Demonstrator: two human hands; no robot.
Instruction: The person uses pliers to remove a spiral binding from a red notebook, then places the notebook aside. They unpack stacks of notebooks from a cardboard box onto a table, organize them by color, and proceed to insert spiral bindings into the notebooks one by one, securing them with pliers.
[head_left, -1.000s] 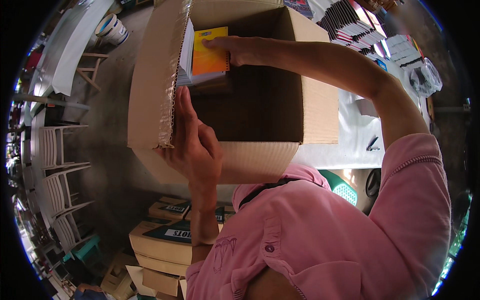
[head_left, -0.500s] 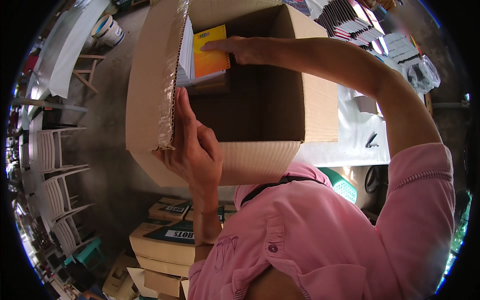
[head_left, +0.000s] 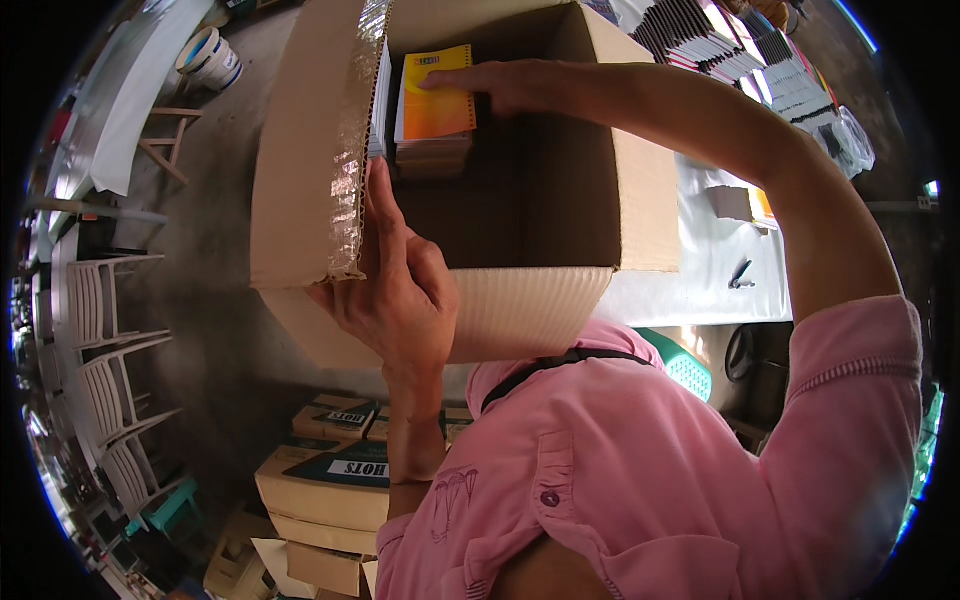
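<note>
An opened cardboard box [head_left: 450,315] stands in front of me on the table. Inside its far left part is a stack of yellow-orange spiral-bound notebooks [head_left: 440,110]. My right hand [head_left: 495,85] reaches in from the right and grips that stack, thumb lying on the top cover; its other fingers are mostly hidden. White page edges of more paper [head_left: 381,100] show along the box's left wall, partly behind the flap. My left hand [head_left: 400,285] holds the near left corner of the box by the flap, with one finger stretched up along the flap's inner edge.
Piles of dark-spined books [head_left: 690,40] lie on the white-covered table [head_left: 720,285] at right, with a small dark tool [head_left: 740,275]. Stacked cartons [head_left: 320,480] stand below left. White chairs [head_left: 95,300] and a bucket [head_left: 210,60] are farther left.
The notebook stack in my right hand has shifted slightly right, and a gap now shows between it and the white pages. My left hand still holds the box corner.
</note>
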